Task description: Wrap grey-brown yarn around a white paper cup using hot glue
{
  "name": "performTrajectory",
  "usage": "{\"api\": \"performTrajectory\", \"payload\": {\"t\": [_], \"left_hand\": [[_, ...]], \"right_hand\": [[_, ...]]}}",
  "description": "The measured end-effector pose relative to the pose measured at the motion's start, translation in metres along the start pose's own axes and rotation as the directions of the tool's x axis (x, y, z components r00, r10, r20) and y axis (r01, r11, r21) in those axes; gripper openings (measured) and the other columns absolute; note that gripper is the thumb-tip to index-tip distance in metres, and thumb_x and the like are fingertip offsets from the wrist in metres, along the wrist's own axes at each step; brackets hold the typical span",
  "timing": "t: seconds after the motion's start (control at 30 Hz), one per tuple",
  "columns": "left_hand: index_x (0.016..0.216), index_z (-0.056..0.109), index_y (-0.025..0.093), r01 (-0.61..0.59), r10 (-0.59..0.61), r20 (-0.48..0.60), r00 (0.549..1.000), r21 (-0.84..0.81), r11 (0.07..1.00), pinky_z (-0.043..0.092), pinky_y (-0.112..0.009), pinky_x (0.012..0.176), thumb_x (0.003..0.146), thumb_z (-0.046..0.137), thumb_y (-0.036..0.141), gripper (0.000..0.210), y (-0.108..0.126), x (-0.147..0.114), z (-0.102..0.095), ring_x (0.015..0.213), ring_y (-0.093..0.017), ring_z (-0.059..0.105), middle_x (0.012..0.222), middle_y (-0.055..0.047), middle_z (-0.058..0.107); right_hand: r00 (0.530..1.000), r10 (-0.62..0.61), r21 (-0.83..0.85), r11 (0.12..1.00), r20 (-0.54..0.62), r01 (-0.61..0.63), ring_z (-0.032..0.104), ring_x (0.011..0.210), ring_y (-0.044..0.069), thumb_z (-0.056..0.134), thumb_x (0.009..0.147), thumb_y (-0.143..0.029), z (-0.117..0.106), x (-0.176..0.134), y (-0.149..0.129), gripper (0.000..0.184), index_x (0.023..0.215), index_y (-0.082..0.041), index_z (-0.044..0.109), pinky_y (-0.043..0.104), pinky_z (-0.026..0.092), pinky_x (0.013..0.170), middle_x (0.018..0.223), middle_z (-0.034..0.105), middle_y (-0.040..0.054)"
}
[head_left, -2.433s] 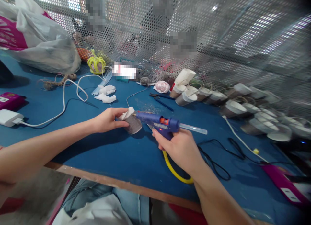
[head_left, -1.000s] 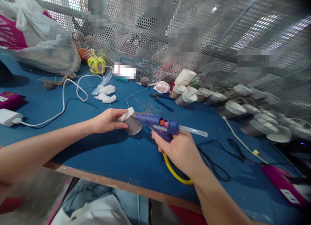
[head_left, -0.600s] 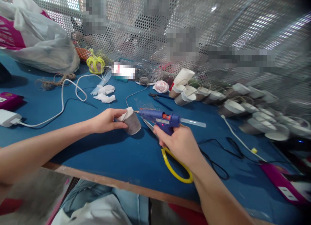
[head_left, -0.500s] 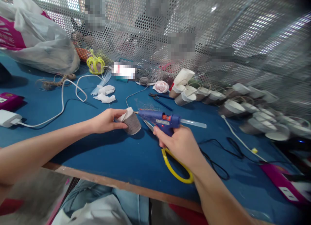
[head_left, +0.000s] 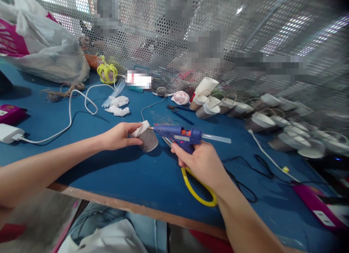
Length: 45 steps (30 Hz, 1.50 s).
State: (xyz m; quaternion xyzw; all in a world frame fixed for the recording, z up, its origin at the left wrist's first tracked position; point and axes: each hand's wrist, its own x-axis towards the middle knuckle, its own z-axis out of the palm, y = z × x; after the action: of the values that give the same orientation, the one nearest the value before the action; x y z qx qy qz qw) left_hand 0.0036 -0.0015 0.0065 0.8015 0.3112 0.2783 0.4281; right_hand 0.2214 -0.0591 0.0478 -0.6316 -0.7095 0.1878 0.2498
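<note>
My left hand is closed on a small paper cup, tilted on its side and wrapped in grey cord with a white cloth or paper edge. A strand of grey cord runs from the cup back to a small ball of yarn. In my right hand is a blue hot glue gun, with a clear glue stick out of its back. Its metal nozzle touches or nearly touches the cup's upper edge. Yellow-handled scissors lie under my right hand, partly hidden.
Blue-handled pliers and a pale pink ribbon roll lie behind the glue gun. Several wrapped cups crowd the right back. White cable, crumpled white scraps and a plastic bag occupy the left. Perforated metal stands behind.
The glue gun has shifted very slightly left, its nozzle now closer over the cup's upper edge. My left hand and the cup have hardly moved.
</note>
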Motion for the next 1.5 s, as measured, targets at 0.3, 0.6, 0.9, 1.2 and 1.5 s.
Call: {"api": "performTrajectory", "payload": {"t": [0.3,0.6,0.9,1.2,1.5], "left_hand": [[0.1,0.053,0.011,0.025,-0.025,0.009,1.0,0.003,1.0,0.041,-0.025,0.073,0.074,0.056,0.027,0.031,0.0001,-0.0006,-0.0001,0.081,-0.015,0.052,0.09,-0.004,0.06],[0.1,0.053,0.011,0.016,-0.016,0.011,1.0,-0.01,1.0,0.041,-0.026,0.075,0.073,0.057,0.027,0.031,-0.0008,-0.0004,0.0003,0.084,-0.017,0.053,0.093,-0.005,0.061],[0.098,0.054,0.011,0.023,-0.023,0.005,1.0,0.024,0.999,0.041,-0.025,0.072,0.073,0.057,0.029,0.031,-0.0012,-0.0001,0.0,0.079,-0.015,0.052,0.087,-0.004,0.06],[0.097,0.054,0.011,0.017,-0.017,0.007,1.0,0.032,0.999,0.041,-0.025,0.071,0.073,0.056,0.03,0.03,-0.0022,-0.0004,-0.0001,0.078,-0.015,0.051,0.086,-0.003,0.059],[0.091,0.054,0.01,0.016,-0.016,-0.005,1.0,0.014,1.0,0.039,-0.022,0.067,0.073,0.057,0.029,0.026,-0.0012,0.0,0.0007,0.072,-0.013,0.048,0.079,-0.001,0.057]], "right_hand": [[1.0,0.02,0.01,1.0,0.014,-0.02,0.057,0.04,0.013,0.051,0.075,-0.034,-0.0014,0.0019,0.0002,0.024,0.064,-0.014,0.06,0.022,0.045,0.047,0.04,0.056,0.0],[1.0,-0.008,-0.01,1.0,-0.007,0.008,0.057,0.04,0.013,0.051,0.075,-0.033,0.0003,-0.0008,-0.0006,0.023,0.066,-0.014,0.06,0.023,0.046,0.047,0.041,0.057,0.0001],[0.999,-0.031,-0.041,0.999,-0.031,0.03,0.058,0.04,0.014,0.052,0.075,-0.032,0.0011,-0.002,-0.0004,0.022,0.063,-0.015,0.06,0.023,0.046,0.047,0.041,0.058,0.0],[0.998,-0.045,-0.042,0.998,-0.043,0.043,0.057,0.039,0.014,0.051,0.075,-0.031,0.0006,-0.0039,-0.0032,0.021,0.063,-0.015,0.059,0.024,0.046,0.046,0.041,0.057,-0.0002],[0.99,-0.126,-0.036,0.992,-0.061,0.124,0.055,0.038,0.013,0.051,0.074,-0.029,0.0033,-0.0074,-0.0038,0.017,0.065,-0.017,0.058,0.025,0.046,0.047,0.046,0.059,-0.0005]]}}
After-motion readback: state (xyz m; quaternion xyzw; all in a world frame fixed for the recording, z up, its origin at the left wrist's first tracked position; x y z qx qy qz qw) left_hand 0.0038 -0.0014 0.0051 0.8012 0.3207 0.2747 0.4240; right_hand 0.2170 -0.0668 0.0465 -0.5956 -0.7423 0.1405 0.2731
